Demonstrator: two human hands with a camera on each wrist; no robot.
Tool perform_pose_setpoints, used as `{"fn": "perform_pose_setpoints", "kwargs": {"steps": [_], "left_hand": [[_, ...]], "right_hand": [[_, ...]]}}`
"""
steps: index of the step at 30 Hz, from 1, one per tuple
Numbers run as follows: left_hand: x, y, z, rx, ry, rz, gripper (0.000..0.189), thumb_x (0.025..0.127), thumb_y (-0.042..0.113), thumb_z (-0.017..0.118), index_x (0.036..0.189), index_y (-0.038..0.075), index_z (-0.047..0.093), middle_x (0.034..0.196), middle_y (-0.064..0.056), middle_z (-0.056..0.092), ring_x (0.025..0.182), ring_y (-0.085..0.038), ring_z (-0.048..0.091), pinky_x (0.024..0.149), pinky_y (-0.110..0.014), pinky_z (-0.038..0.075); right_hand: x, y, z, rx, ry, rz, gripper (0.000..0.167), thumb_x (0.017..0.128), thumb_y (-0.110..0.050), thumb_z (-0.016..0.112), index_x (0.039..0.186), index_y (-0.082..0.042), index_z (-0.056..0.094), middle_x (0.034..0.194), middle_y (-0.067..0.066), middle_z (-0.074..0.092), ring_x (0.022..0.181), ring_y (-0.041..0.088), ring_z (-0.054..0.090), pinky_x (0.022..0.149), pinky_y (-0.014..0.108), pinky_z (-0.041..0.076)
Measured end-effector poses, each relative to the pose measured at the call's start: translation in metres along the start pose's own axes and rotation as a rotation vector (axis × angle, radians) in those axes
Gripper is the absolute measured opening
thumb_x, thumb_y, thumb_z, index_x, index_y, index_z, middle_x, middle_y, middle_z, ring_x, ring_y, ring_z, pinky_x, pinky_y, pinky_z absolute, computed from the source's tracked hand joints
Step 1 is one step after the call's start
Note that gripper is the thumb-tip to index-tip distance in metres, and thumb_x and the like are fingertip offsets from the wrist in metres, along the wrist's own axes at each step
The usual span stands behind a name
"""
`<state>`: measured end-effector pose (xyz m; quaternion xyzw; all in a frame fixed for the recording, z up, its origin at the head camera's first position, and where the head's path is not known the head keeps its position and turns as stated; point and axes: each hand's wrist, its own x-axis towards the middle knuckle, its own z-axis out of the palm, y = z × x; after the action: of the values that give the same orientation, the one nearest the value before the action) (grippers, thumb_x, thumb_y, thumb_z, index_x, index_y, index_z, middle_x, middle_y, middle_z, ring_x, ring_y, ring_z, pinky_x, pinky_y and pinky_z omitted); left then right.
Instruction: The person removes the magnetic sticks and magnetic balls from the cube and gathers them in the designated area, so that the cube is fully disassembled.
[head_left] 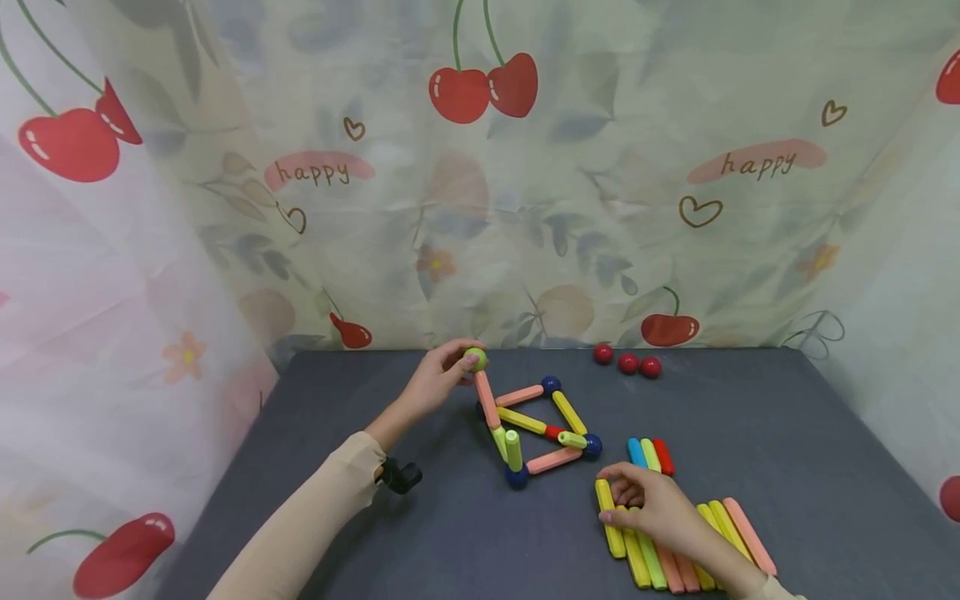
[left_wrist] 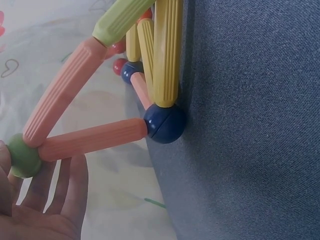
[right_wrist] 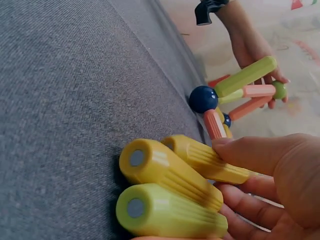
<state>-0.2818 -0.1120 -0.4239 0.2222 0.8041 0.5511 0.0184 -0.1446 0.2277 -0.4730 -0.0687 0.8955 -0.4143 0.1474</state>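
Note:
My left hand point(head_left: 433, 385) pinches a green ball point(head_left: 476, 359) at the raised corner of a frame of magnetic building sticks and balls. Two pink sticks meet at that ball in the left wrist view, one reaching down to a dark blue ball point(left_wrist: 165, 123). Other dark blue balls join yellow, pink and green sticks on the table, and one green stick point(head_left: 513, 451) stands up from the front ball point(head_left: 517, 477). My right hand point(head_left: 654, 507) pinches a yellow stick point(head_left: 611, 525) between thumb and fingers, at the left end of a row of sticks.
The row of yellow, green and pink sticks point(head_left: 750, 535) runs rightward beneath my right hand. Behind it lie shorter blue, green and red sticks point(head_left: 663, 457). Several red balls point(head_left: 628, 363) sit along the back of the dark table point(head_left: 450, 533), before a printed curtain point(head_left: 600, 208).

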Motion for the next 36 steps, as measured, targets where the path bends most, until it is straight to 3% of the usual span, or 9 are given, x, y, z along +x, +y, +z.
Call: {"fn": "perform_pose_setpoints", "kwargs": {"steps": [5,11,19,30,33,36], "left_hand": [[0.000,-0.002,0.000,-0.002,0.001,0.014,0.036,0.104,0.030,0.050,0.135,0.013,0.058,0.124,-0.017,0.067,0.107,-0.027,0.067,0.084,-0.037,0.058],[0.000,-0.002,-0.001,0.001,0.006,0.002,0.034,0.103,0.032,0.050,0.133,0.017,0.059,0.123,-0.013,0.068,0.105,-0.020,0.067,0.083,-0.033,0.058],[0.000,-0.003,-0.001,-0.006,0.000,-0.002,0.034,0.103,0.032,0.050,0.133,0.019,0.059,0.123,-0.012,0.068,0.106,-0.023,0.067,0.083,-0.032,0.058],[0.000,-0.002,-0.001,-0.012,-0.004,-0.004,0.033,0.103,0.031,0.050,0.133,0.019,0.059,0.124,-0.013,0.067,0.106,-0.024,0.066,0.085,-0.038,0.058],[0.000,-0.002,-0.001,-0.010,-0.004,-0.005,0.033,0.103,0.031,0.050,0.133,0.019,0.059,0.125,-0.014,0.067,0.107,-0.025,0.066,0.084,-0.034,0.058],[0.000,-0.002,-0.001,-0.013,-0.005,0.000,0.034,0.104,0.031,0.050,0.134,0.018,0.058,0.125,-0.014,0.067,0.108,-0.026,0.066,0.086,-0.039,0.058]], "right_hand": [[-0.004,0.002,-0.001,-0.075,-0.034,0.016,0.048,0.074,-0.037,0.086,0.113,-0.016,0.069,0.099,-0.002,0.067,0.089,0.013,0.059,0.075,0.029,0.051],[-0.008,0.005,-0.004,-0.102,-0.084,-0.048,0.045,0.074,-0.034,0.086,0.111,-0.015,0.068,0.105,0.001,0.067,0.096,0.016,0.061,0.080,0.033,0.052],[-0.010,0.003,-0.009,-0.146,-0.130,-0.065,0.042,0.074,-0.034,0.086,0.108,-0.017,0.068,0.106,-0.001,0.066,0.096,0.016,0.059,0.078,0.029,0.050],[-0.002,-0.006,-0.015,-0.174,-0.189,-0.013,0.041,0.074,-0.030,0.087,0.106,-0.015,0.068,0.100,-0.001,0.065,0.093,0.015,0.057,0.080,0.035,0.050],[0.003,-0.013,-0.020,-0.198,-0.185,-0.023,0.039,0.075,-0.027,0.086,0.106,-0.013,0.068,0.099,-0.001,0.066,0.091,0.015,0.059,0.079,0.035,0.052],[0.011,-0.024,-0.024,-0.210,-0.125,-0.051,0.037,0.077,-0.025,0.085,0.108,-0.012,0.068,0.099,0.000,0.068,0.088,0.013,0.060,0.076,0.032,0.052]]}}
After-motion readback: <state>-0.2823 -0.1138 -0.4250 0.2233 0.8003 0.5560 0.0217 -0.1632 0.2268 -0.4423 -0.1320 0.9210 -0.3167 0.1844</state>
